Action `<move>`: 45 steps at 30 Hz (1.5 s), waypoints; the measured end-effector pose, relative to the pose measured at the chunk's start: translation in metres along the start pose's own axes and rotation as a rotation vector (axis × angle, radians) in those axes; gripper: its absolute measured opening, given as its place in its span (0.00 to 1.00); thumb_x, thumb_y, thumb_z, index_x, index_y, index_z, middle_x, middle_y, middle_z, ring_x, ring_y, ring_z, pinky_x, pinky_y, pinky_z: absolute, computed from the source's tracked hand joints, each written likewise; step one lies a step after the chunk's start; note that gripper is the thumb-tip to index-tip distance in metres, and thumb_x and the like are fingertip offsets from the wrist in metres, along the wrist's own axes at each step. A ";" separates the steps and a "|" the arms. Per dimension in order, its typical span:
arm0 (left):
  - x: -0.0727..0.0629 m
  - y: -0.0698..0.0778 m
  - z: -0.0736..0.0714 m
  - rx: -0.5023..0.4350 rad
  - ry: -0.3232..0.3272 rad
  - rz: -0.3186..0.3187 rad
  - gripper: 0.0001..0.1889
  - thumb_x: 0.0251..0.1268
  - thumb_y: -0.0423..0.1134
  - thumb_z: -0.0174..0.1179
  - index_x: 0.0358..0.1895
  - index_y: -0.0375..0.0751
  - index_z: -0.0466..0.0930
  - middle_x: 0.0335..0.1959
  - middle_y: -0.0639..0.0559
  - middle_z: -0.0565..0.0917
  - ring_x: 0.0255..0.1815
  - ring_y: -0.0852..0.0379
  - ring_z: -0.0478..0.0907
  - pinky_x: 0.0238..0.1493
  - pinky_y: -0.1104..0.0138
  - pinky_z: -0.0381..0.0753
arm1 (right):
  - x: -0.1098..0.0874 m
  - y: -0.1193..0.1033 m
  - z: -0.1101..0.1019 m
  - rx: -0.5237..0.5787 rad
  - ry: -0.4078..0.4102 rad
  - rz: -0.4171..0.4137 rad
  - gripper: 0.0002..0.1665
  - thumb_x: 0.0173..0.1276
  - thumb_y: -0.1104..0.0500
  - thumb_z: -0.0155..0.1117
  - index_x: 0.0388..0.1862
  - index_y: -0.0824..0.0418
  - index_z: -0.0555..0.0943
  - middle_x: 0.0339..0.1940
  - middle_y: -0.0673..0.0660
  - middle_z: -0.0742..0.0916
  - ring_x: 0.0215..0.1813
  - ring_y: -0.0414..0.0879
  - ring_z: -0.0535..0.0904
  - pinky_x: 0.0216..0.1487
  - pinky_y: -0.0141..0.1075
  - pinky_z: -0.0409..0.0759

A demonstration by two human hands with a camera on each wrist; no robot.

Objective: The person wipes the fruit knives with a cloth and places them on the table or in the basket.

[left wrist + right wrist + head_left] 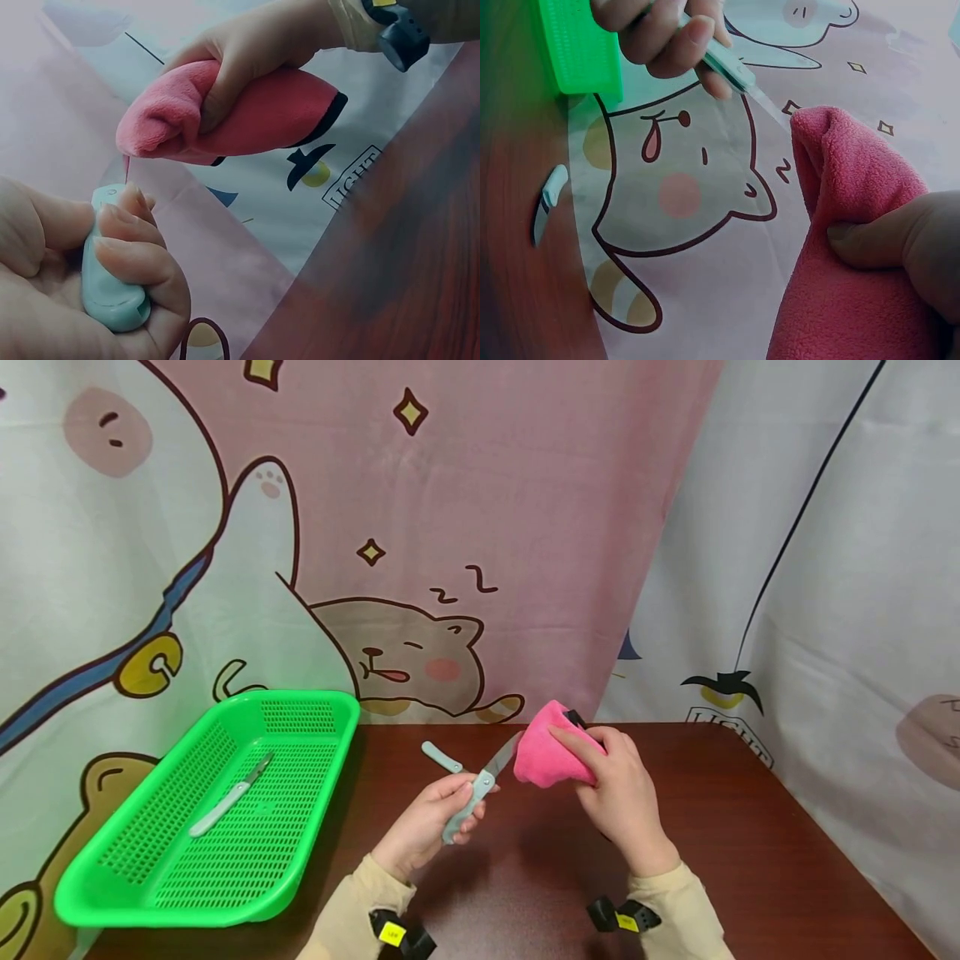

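Observation:
My left hand (pixel 429 817) grips a folding knife (pixel 471 806) by its pale blue handle, the blade out and pointing up to the right. A pink cloth (pixel 553 750) with dark edging is bunched in my right hand (pixel 621 785), thumb pressed into its fold. The blade's tip end goes out of sight at the cloth's fold, as the right wrist view also shows. Behind the left hand, a second folding knife (pixel 549 195) with a pale blue handle lies on the table, its blade partly out. A third, similar knife (pixel 231 797) lies opened in the green basket (pixel 345 760).
The basket stands on the left of the dark brown table (pixel 720 835). A printed curtain (pixel 555 527) with cartoon animals hangs right behind the table's back edge and along the right side. Black cameras are strapped to both wrists.

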State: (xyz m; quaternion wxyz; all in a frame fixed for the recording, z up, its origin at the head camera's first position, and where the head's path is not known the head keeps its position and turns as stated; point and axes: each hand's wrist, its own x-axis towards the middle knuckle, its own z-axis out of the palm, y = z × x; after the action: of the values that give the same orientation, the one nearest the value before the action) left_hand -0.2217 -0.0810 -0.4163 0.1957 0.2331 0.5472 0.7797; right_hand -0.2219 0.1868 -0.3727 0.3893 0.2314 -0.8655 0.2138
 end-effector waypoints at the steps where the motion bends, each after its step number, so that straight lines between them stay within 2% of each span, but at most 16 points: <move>1: 0.000 0.001 0.000 0.003 0.003 -0.004 0.14 0.80 0.37 0.46 0.56 0.35 0.78 0.30 0.52 0.76 0.25 0.62 0.69 0.24 0.74 0.69 | 0.000 0.001 -0.001 0.000 0.002 0.004 0.40 0.44 0.74 0.72 0.58 0.48 0.84 0.45 0.62 0.80 0.49 0.58 0.74 0.37 0.51 0.81; 4: 0.000 0.002 -0.001 0.017 0.013 -0.018 0.14 0.80 0.38 0.47 0.56 0.34 0.77 0.30 0.52 0.76 0.25 0.62 0.69 0.25 0.74 0.69 | 0.000 0.002 -0.002 0.000 0.006 0.013 0.40 0.44 0.74 0.71 0.58 0.48 0.84 0.44 0.62 0.80 0.49 0.58 0.74 0.38 0.51 0.80; 6: -0.001 0.003 -0.002 0.028 0.020 -0.027 0.14 0.80 0.39 0.47 0.56 0.38 0.79 0.30 0.52 0.76 0.25 0.62 0.68 0.24 0.74 0.69 | 0.000 0.004 -0.003 0.002 0.009 0.016 0.40 0.44 0.74 0.70 0.59 0.48 0.84 0.44 0.62 0.80 0.49 0.58 0.74 0.38 0.51 0.79; 10: -0.002 0.006 -0.003 0.065 0.045 -0.043 0.16 0.80 0.41 0.47 0.56 0.35 0.78 0.30 0.52 0.75 0.24 0.62 0.68 0.24 0.74 0.68 | 0.000 0.004 -0.003 0.002 0.007 0.021 0.41 0.45 0.74 0.71 0.59 0.47 0.83 0.45 0.61 0.80 0.49 0.57 0.74 0.38 0.50 0.79; 12: -0.002 0.008 -0.003 0.116 0.072 -0.038 0.17 0.80 0.42 0.48 0.56 0.33 0.77 0.30 0.51 0.76 0.25 0.61 0.68 0.24 0.73 0.68 | 0.000 0.004 -0.003 0.004 0.006 0.021 0.41 0.45 0.74 0.71 0.59 0.47 0.83 0.45 0.61 0.80 0.49 0.57 0.74 0.38 0.50 0.79; 16: -0.003 0.010 -0.002 0.277 0.178 -0.009 0.15 0.77 0.40 0.53 0.55 0.33 0.78 0.31 0.48 0.77 0.27 0.57 0.68 0.27 0.71 0.69 | 0.000 0.004 -0.003 0.010 0.006 0.018 0.41 0.45 0.75 0.70 0.59 0.48 0.83 0.44 0.61 0.80 0.50 0.57 0.74 0.39 0.51 0.79; 19: -0.004 0.010 0.000 0.472 0.272 0.059 0.12 0.74 0.38 0.57 0.54 0.37 0.79 0.32 0.48 0.79 0.30 0.55 0.71 0.30 0.68 0.72 | 0.000 0.004 -0.003 0.015 0.005 0.017 0.41 0.44 0.75 0.70 0.59 0.48 0.83 0.44 0.61 0.80 0.50 0.57 0.74 0.39 0.51 0.79; 21: -0.004 0.010 0.002 0.618 0.333 0.132 0.10 0.72 0.36 0.60 0.52 0.40 0.81 0.32 0.50 0.80 0.32 0.55 0.74 0.33 0.66 0.75 | 0.000 0.004 -0.003 0.018 0.007 0.015 0.41 0.44 0.75 0.69 0.59 0.48 0.83 0.44 0.61 0.80 0.50 0.57 0.74 0.39 0.50 0.79; 26: -0.005 0.011 0.005 0.995 0.482 0.382 0.11 0.64 0.32 0.66 0.49 0.44 0.83 0.38 0.53 0.83 0.39 0.54 0.79 0.42 0.59 0.81 | 0.001 0.003 -0.003 0.030 0.021 0.005 0.41 0.45 0.75 0.67 0.59 0.48 0.84 0.44 0.61 0.80 0.49 0.57 0.74 0.40 0.50 0.78; 29: -0.005 0.012 0.005 1.211 0.560 0.523 0.14 0.59 0.32 0.70 0.48 0.42 0.83 0.40 0.51 0.83 0.40 0.53 0.80 0.44 0.57 0.82 | 0.001 0.001 -0.003 0.041 0.027 0.001 0.41 0.45 0.75 0.66 0.58 0.47 0.84 0.44 0.61 0.81 0.50 0.57 0.74 0.41 0.50 0.77; 32: -0.004 0.013 0.004 1.371 0.618 0.621 0.16 0.55 0.33 0.73 0.48 0.41 0.83 0.38 0.50 0.83 0.38 0.52 0.80 0.41 0.58 0.82 | 0.002 -0.003 -0.004 0.053 0.031 -0.007 0.41 0.44 0.76 0.68 0.59 0.47 0.84 0.45 0.60 0.81 0.50 0.56 0.74 0.40 0.50 0.77; 35: -0.004 0.014 0.004 1.464 0.650 0.702 0.18 0.53 0.32 0.74 0.48 0.40 0.83 0.36 0.49 0.83 0.36 0.50 0.79 0.38 0.58 0.82 | 0.002 -0.009 -0.005 0.068 0.046 -0.028 0.42 0.43 0.76 0.70 0.59 0.47 0.84 0.45 0.60 0.81 0.50 0.55 0.74 0.40 0.50 0.78; 38: -0.004 0.015 0.005 1.518 0.668 0.758 0.18 0.52 0.32 0.74 0.48 0.39 0.82 0.36 0.47 0.82 0.35 0.48 0.79 0.34 0.58 0.81 | 0.002 -0.016 -0.005 0.081 0.062 -0.058 0.42 0.43 0.76 0.72 0.58 0.47 0.84 0.46 0.61 0.81 0.51 0.56 0.74 0.40 0.50 0.79; 45: -0.004 0.016 0.012 1.615 0.685 0.790 0.20 0.50 0.32 0.76 0.49 0.39 0.82 0.35 0.46 0.82 0.32 0.49 0.78 0.29 0.59 0.79 | 0.000 -0.033 0.003 0.127 0.029 -0.134 0.40 0.44 0.74 0.74 0.57 0.45 0.84 0.46 0.61 0.81 0.51 0.57 0.75 0.40 0.50 0.82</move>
State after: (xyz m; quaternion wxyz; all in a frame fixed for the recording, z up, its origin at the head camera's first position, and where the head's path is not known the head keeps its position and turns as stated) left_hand -0.2118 -0.0790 -0.3984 -0.4708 0.2247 0.8286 0.2032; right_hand -0.2052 0.1591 -0.3680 0.3999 0.3099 -0.8271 0.2449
